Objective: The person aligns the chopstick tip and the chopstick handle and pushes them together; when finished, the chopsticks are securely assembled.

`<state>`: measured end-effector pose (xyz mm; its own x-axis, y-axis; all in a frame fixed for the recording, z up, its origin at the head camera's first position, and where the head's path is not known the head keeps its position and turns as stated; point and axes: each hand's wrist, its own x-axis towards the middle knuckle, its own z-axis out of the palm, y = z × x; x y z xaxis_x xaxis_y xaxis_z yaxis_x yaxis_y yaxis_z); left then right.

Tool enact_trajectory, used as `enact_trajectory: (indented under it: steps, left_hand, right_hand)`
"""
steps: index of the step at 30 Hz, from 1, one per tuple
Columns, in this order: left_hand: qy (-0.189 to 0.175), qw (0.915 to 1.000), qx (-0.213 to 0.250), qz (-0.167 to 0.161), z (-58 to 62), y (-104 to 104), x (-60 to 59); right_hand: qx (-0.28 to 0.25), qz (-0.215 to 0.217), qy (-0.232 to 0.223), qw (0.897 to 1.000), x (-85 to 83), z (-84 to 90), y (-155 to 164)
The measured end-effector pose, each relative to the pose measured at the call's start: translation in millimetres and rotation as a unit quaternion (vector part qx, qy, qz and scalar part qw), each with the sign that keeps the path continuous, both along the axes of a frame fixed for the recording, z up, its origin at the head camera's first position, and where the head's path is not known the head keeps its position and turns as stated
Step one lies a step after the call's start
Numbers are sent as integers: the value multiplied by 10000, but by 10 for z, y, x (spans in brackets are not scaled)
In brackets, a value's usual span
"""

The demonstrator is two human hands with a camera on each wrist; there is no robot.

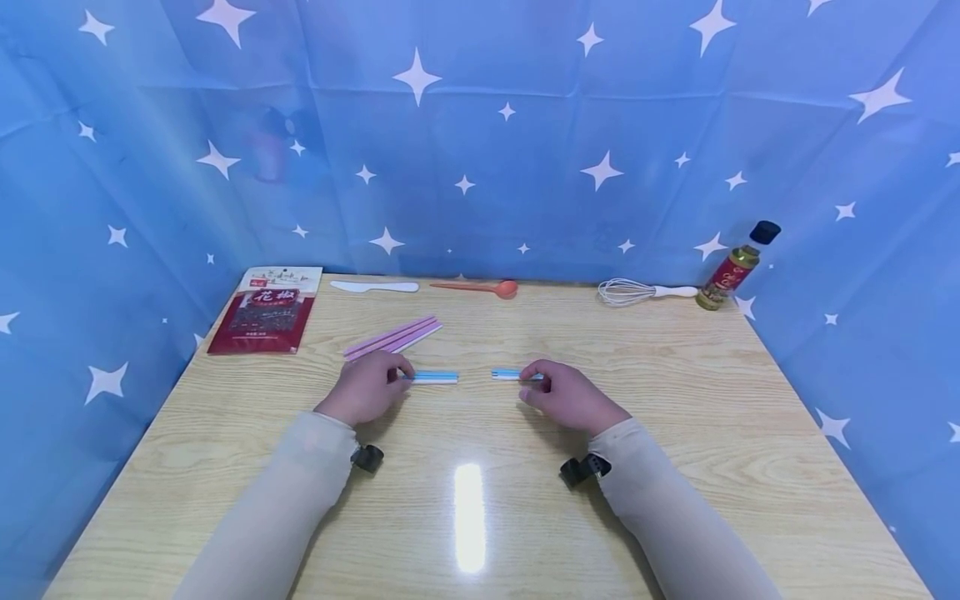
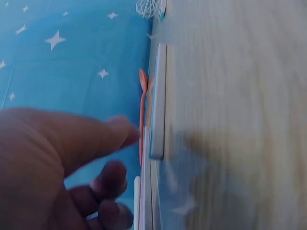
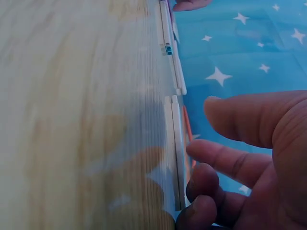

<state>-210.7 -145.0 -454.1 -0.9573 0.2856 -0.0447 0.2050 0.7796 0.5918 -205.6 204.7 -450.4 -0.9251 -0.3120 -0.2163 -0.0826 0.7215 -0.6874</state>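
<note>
- Blue-and-white slender sticks, the left set (image 1: 437,377), lie on the table with one end beside the fingers of the left hand (image 1: 371,387).
- A second set of blue-and-white slender sticks (image 1: 506,374) lies to the right, in line with the first, a gap between them.
- The left hand is released, its fingers loosely bent above the table; whether a fingertip touches the sticks I cannot tell.
- The right hand (image 1: 573,396) is relaxed too, thumb and forefinger spread apart beside the right set; contact there is unclear.
- Pink-and-white long sticks (image 1: 393,336) lie slanted just beyond the left hand.
- Farther back rest a white plastic-looking knife (image 1: 373,287), an orange long-handled spoon (image 1: 506,289) and a white-handled wire whisk (image 1: 630,291).
- A red-and-white printed pouch (image 1: 266,310) lies at the table's far left corner; a black-capped oil bottle (image 1: 726,277) stands far right.
- Pale wood-grained table (image 1: 675,417); blue star-patterned curtain (image 1: 495,217) behind.
</note>
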Motion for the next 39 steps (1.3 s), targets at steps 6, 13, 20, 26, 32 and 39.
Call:
enact_trajectory:
  steps: [6,13,20,26,32,39]
  left_hand:
    - [49,9991,-88,-401,24,66,47]
    - [-21,9992,-167,-353,28,79,53]
    - [16,9993,-222,-317,36,75,53]
    - [-40,9993,-202,-313,33,76,45]
    - [-55,9993,-228,-303,34,80,47]
    - [-47,9993,-248,-289,28,74,53]
  right_hand:
    - [89,-40,-46,9999,10,18,-15]
    - [189,58,28,9998,10,31,-19]
    - [225,44,175,9996,3,12,-1]
    - [249,-44,208,9995,0,8,13]
    - [416,-125,130,9990,17,25,-8]
    - [676,-222,72,9974,25,35,-22]
